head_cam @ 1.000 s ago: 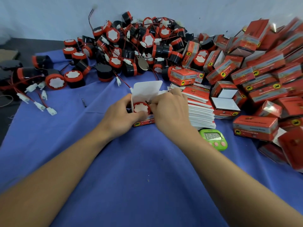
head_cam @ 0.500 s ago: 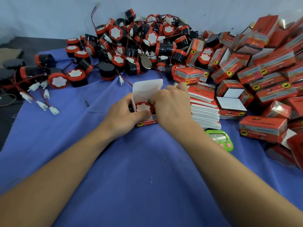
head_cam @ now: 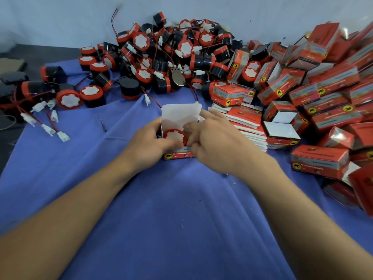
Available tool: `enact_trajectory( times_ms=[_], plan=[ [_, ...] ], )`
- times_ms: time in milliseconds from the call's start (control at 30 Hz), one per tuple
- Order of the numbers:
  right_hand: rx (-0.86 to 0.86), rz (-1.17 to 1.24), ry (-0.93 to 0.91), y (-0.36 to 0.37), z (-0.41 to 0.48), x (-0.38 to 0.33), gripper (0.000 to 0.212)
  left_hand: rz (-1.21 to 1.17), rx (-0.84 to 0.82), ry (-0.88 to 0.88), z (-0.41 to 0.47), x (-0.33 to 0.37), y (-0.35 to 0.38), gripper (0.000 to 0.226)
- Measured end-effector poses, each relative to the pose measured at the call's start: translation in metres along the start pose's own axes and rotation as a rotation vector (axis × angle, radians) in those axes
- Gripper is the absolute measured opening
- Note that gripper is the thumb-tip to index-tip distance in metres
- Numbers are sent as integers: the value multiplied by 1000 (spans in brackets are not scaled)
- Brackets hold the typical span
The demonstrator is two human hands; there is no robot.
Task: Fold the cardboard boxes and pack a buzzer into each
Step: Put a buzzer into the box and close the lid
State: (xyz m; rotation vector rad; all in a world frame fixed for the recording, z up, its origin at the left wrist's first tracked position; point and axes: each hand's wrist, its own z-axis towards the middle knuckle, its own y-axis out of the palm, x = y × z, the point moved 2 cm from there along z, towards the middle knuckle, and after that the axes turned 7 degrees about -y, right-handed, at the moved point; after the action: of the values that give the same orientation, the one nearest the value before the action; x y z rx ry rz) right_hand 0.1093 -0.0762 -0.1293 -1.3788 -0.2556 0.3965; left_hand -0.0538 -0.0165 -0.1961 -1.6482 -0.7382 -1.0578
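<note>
On mid cloth (head_cam: 161,219), box (head_cam: 177,156) sits open, white flap up, buzzer (head_cam: 174,136) inside, red face up. Left hand (head_cam: 147,142) grips box's left side, thumb on front rim. Right hand (head_cam: 218,142) pinches right wall, fingers curled, blurred. Loose buzzers (head_cam: 161,57) heaped behind; packed boxes (head_cam: 323,87) piled right.

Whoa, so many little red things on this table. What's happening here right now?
A person is packing buzzers by hand. The left hand grips the left side of a small red cardboard box, and the right hand curls over its right side, fingers reaching in. One buzzer already sits inside, and the white lid flap stands open. Loose buzzers are heaped behind on the blue cloth; flat boxes are stacked just right of the hands, with folded boxes piled further right.
</note>
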Motion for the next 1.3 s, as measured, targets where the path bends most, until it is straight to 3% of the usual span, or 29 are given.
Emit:
enact_trajectory(
  times_ms=[100, 167, 300, 433, 500, 633, 733, 800, 867, 1100, 1300],
  plan=[
    [632, 700, 417, 1, -12, 13, 30, -27, -13, -15, 2, 1, 0, 34],
    [777, 894, 583, 10, -15, 22, 33, -35, -19, -13, 2, 1, -1, 36],
    [548, 1136, 589, 42, -9, 16, 32, -4, -72, 35, 0, -1, -2, 47],
    [412, 1089, 520, 55, -3, 7, 21, 71, -82, 67, -3, -1, -1, 51],
    [368, 983, 522, 56, -2, 10, 25, 96, -91, 71, -6, 0, -3, 55],
    [359, 941, 543, 56, -2, 13, 18, -88, -252, 36, 4, 13, -5, 95],
    [373, 867, 567, 54, -2, 12, 14, -295, -248, 62, 9, 6, -9, 56],
    [397, 813, 570, 52, -2, 12, 17, -383, -246, 4, 9, -2, -12, 48],
    [429, 762, 581, 49, -3, 12, 12, -368, -255, 55, 5, -7, -10, 40],
    [500, 681, 715, 49, -7, 17, 18, -280, -295, 161, -4, 1, -8, 45],
    [546, 644, 791, 52, -8, 14, 21, -233, -295, 224, -6, 6, -3, 32]
  ],
)
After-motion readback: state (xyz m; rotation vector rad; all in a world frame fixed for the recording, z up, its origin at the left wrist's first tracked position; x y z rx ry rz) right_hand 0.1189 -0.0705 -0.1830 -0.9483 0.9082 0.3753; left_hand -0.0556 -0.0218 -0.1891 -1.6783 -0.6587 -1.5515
